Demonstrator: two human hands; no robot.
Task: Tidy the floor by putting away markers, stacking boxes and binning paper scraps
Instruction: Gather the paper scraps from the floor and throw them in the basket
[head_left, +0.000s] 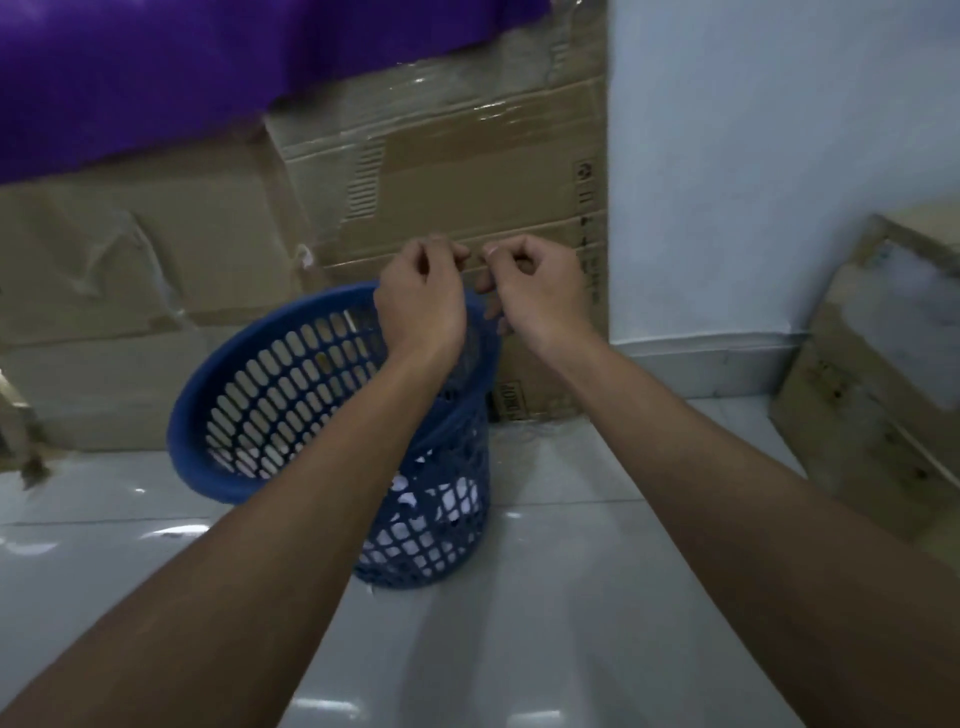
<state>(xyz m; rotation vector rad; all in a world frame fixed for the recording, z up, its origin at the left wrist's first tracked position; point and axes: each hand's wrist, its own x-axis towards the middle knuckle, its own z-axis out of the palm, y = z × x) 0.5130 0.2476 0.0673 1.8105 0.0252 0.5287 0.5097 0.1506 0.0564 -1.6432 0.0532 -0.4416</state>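
Note:
A blue plastic mesh bin (270, 395) stands tilted on the glossy floor, with white paper scraps (457, 499) visible through its lower wall. Both hands hover side by side over the bin's far rim. My left hand (421, 301) has its fingers curled with the thumb against the fingertips. My right hand (535, 291) is curled the same way, just right of the rim. No object shows plainly in either hand. No markers are in view.
Flattened cardboard sheets (441, 182) with clear tape lean against the wall behind the bin. A purple cloth (182, 67) hangs at the top left. Cardboard boxes (883, 374) stand at the right by the white wall (779, 156).

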